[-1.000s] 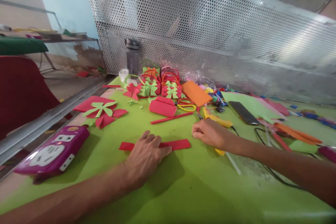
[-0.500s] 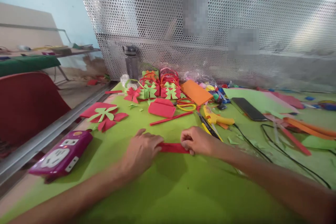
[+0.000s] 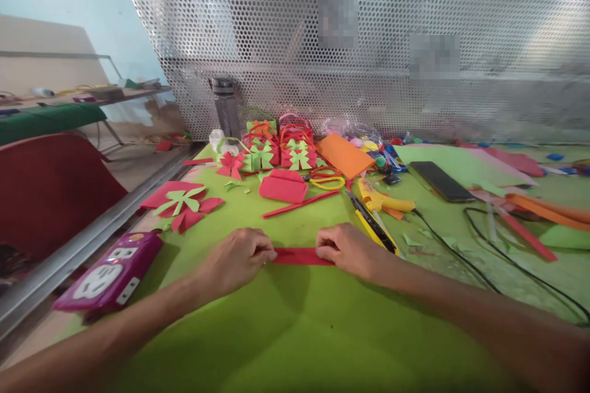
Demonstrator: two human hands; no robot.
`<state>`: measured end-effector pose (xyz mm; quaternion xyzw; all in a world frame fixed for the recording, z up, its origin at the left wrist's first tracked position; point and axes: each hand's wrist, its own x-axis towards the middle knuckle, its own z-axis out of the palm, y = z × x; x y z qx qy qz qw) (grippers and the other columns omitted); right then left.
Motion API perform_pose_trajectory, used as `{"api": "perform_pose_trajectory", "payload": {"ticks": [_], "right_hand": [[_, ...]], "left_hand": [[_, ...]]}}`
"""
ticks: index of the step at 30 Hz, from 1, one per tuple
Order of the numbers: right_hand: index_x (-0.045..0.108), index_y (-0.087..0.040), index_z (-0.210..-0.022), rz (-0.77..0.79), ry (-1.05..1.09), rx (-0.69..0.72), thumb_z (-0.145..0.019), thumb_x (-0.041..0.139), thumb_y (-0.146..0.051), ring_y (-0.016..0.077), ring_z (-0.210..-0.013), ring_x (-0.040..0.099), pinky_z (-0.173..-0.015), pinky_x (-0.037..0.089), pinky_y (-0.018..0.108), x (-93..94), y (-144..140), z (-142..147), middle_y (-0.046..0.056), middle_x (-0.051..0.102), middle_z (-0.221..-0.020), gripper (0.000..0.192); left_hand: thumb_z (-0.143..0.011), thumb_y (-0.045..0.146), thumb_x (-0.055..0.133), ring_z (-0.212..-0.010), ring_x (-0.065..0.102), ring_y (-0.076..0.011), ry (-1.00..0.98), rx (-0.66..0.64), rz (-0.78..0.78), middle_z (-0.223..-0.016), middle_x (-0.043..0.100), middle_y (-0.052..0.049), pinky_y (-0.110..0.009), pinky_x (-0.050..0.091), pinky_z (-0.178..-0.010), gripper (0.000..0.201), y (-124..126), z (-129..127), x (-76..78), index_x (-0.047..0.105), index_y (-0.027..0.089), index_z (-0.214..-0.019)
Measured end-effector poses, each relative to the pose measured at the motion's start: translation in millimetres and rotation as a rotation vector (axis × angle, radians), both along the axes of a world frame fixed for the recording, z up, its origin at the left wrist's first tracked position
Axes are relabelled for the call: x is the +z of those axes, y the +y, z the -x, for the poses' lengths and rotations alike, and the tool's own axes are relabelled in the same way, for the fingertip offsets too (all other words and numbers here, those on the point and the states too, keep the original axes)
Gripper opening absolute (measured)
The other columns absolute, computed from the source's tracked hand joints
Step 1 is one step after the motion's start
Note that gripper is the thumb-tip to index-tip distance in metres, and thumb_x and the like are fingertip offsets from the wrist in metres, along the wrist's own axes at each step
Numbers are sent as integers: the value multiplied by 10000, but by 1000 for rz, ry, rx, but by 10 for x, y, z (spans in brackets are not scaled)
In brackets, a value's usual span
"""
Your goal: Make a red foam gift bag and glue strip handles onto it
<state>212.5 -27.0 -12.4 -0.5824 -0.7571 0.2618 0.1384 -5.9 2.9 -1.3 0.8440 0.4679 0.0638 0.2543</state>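
Perforated metal screen [image 3: 369, 43] backs a green work table [image 3: 295, 331] strewn with paper craft. Purple power strip [image 3: 108, 273] sits at the table's left edge; a black phone [image 3: 440, 181] lies right of centre. Left hand [image 3: 235, 258] and right hand [image 3: 348, 249] each pinch one end of a red paper strip [image 3: 299, 256], held flat near the table's middle.

A purple power strip [image 3: 107, 274] is lying to the left of the hands on the green tabletop [image 3: 286, 331]. Beyond the hands, red-and-green paper baskets [image 3: 276, 150] are sitting beside an orange sheet [image 3: 345, 156], while a yellow glue gun [image 3: 382, 201] and a black phone [image 3: 441, 181] are resting off to the right.
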Motion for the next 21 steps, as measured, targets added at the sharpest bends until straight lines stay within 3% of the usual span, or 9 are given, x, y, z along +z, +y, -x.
{"api": "perform_pose_trajectory", "payload": {"ticks": [12, 21], "right_hand": [[667, -178, -721, -49, -152, -20, -784, 561, -192, 115, -577, 488, -533, 254, 234, -2, -61, 55, 14, 645, -644, 124], [636, -173, -753, -69, -220, 3, -821, 541, -197, 128, -651, 539, -568, 283, 240, -29, -85, 65, 23, 665, -734, 120]], "left_hand": [[-786, 246, 521, -602, 486, -125, 14, 11, -158, -625, 538, 15, -249, 330, -586, 241, 31, 9, -170, 512, 170, -558], [-802, 229, 547, -656, 497, -146, 91, -13, -203, -642, 551, 13, -305, 343, -701, 235, 27, 50, -136, 519, 167, -577]]}}
